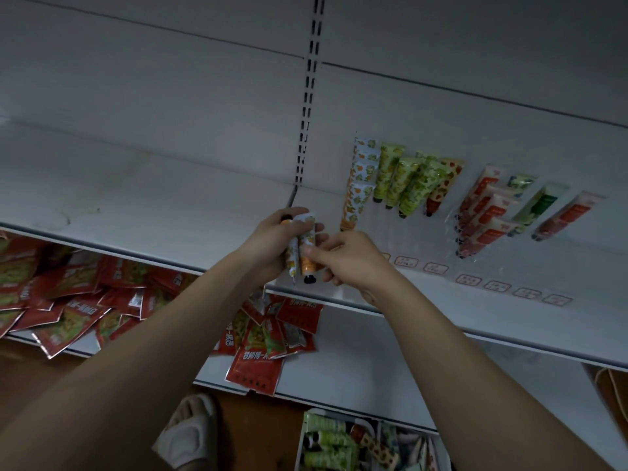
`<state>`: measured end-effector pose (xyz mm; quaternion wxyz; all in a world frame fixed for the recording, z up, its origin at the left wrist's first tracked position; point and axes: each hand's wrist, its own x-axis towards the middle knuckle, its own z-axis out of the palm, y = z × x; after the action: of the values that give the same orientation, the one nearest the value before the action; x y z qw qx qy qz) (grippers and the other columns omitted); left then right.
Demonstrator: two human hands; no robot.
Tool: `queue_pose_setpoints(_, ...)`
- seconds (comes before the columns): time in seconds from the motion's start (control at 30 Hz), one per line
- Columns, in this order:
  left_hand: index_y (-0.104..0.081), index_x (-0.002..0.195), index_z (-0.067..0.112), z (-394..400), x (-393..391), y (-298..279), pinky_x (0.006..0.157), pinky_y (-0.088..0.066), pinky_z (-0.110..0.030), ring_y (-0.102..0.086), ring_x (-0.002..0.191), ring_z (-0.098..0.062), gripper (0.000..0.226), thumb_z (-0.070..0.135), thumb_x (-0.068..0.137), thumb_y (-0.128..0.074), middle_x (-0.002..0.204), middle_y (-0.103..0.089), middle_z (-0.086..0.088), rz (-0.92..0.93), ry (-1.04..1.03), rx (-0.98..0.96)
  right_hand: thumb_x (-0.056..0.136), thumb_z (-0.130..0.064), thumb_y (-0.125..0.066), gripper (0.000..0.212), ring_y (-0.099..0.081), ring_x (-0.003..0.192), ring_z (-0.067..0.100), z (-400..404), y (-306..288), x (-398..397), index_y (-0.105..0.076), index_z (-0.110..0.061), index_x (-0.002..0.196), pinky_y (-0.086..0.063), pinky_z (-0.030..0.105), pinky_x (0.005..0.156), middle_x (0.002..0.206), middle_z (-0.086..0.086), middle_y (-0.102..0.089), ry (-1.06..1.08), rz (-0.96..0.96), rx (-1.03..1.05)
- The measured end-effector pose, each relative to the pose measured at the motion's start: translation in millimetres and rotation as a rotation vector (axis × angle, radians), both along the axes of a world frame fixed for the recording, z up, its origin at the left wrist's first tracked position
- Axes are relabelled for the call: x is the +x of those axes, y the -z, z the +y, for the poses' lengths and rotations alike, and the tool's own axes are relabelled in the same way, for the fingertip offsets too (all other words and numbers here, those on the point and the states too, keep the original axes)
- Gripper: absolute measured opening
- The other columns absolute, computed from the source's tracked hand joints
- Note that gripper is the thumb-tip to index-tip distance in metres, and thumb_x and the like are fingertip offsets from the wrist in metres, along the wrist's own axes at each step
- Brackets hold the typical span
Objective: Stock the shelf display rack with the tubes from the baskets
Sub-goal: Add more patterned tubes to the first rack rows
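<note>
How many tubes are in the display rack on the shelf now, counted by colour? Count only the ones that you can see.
Orange-patterned tubes: 3
Yellow-green tubes: 4
Red-spotted tube: 1
Red-and-white tubes: 5
Blue-patterned tube: 1
Dark green tube: 1
Total: 15 visible; the overlapping rows may hide more.

Over the near edge of the white shelf (142, 198), the left hand (272, 243) grips a bunch of orange-patterned tubes (299, 253), and the right hand (346, 260) pinches one of them. To the right, more tubes (407, 185) stand in rows in a clear rack (482, 266). Red packets (78, 287) lie on the lower shelf at left, and a basket (302, 436) of tubes sits at the near edge.
</note>
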<state>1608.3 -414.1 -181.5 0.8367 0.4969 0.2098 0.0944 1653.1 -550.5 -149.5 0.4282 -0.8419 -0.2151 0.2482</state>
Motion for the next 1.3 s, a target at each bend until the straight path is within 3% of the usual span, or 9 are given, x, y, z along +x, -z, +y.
queue_pose_setpoints(0.17,-0.050,0.130,0.008,-8.3,0.2,-2.4,0.080,-0.059,-0.036,-0.069,0.100,-0.028,0.032,0.006,0.098,-0.054,0.116,-0.066,-0.020,-0.011,0.054,0.005,0.091,-0.019,-0.068,0.012,-0.059,0.053,0.013,-6.0,7.3,-1.0,-0.066,-0.010,0.084,-0.048,0.025,0.052,0.068,0.011,-0.066,-0.012,0.085,0.032)
queue_pose_setpoints(0.27,-0.052,0.127,0.010,-6.5,1.3,-6.6,0.067,-0.059,-0.033,-0.069,0.086,-0.026,0.030,0.011,0.097,-0.057,0.114,-0.065,-0.016,0.026,-0.002,0.077,0.092,-0.014,-0.067,0.012,-0.061,0.056,0.014,-21.2,9.6,1.1,-0.065,-0.005,0.100,-0.050,0.024,0.053,0.076,0.016,-0.067,0.010,0.189,0.082)
queue_pose_setpoints(0.4,-0.061,0.111,0.011,-3.4,5.4,-1.9,0.049,-0.046,-0.028,-0.057,0.053,-0.018,0.020,0.013,0.092,-0.066,0.090,-0.066,-0.012,0.107,-0.061,0.506,0.094,-0.003,-0.060,0.012,-0.065,0.062,0.020,-38.3,7.1,7.0,-0.060,0.000,0.105,-0.057,0.026,0.059,0.084,0.015,-0.066,0.106,0.224,0.257)
queue_pose_setpoints(0.5,-0.065,0.107,0.010,-15.5,12.3,1.5,0.044,-0.042,-0.025,-0.050,0.047,-0.017,0.018,0.014,0.090,-0.068,0.077,-0.063,-0.005,0.092,0.002,0.632,0.094,-0.007,-0.061,0.017,-0.068,0.067,0.019,-41.0,6.0,19.5,-0.060,-0.001,0.110,-0.059,0.029,0.066,0.090,0.015,-0.069,0.219,0.113,0.331)
queue_pose_setpoints(0.63,-0.065,0.111,0.010,-27.7,24.4,9.4,0.039,-0.041,-0.021,-0.048,0.040,-0.012,0.027,0.014,0.086,-0.073,0.088,-0.069,-0.008,0.114,0.029,0.667,0.099,-0.018,-0.054,0.017,-0.069,0.073,0.024,-37.4,3.2,33.2,-0.061,-0.006,0.109,-0.059,0.031,0.066,0.091,0.013,-0.070,0.246,-0.062,0.381)
queue_pose_setpoints(0.8,-0.065,0.109,0.008,-30.2,32.9,16.9,0.039,-0.042,-0.020,-0.047,0.037,-0.008,0.023,0.011,0.087,-0.071,0.078,-0.061,0.002,0.190,0.037,0.657,0.097,-0.016,-0.057,0.009,-0.066,0.071,0.006,-28.5,7.0,43.9,-0.057,-0.012,0.105,-0.052,0.017,0.064,0.088,0.002,-0.067,0.225,-0.402,0.245)
queue_pose_setpoints(0.9,-0.067,0.103,0.007,-28.3,35.4,19.8,0.038,-0.042,-0.020,-0.046,0.036,-0.009,0.018,0.012,0.087,-0.072,0.075,-0.058,0.003,0.197,0.022,0.695,0.095,-0.014,-0.060,0.015,-0.066,0.082,0.017,-24.4,8.7,45.8,-0.057,-0.010,0.109,-0.052,0.028,0.070,0.094,0.003,-0.066,0.206,-0.509,0.227)
queue_pose_setpoints(1.03,-0.067,0.099,0.009,-26.7,35.4,21.8,0.038,-0.040,-0.020,-0.047,0.040,-0.013,0.015,0.013,0.086,-0.073,0.071,-0.056,0.004,0.178,0.020,0.725,0.095,-0.014,-0.059,0.011,-0.063,0.082,0.021,-20.0,12.3,46.1,-0.055,-0.005,0.100,-0.050,0.031,0.070,0.094,0.010,-0.066,0.145,-0.566,0.146)
queue_pose_setpoints(1.3,-0.067,0.100,0.010,-25.5,36.9,26.5,0.040,-0.039,-0.019,-0.048,0.041,-0.013,0.016,0.015,0.086,-0.073,0.073,-0.059,0.004,0.157,0.017,0.723,0.096,-0.012,-0.057,0.006,-0.058,0.084,0.019,-16.4,17.9,44.2,-0.052,-0.009,0.097,-0.038,0.022,0.065,0.098,0.011,-0.063,0.130,-0.605,0.095)
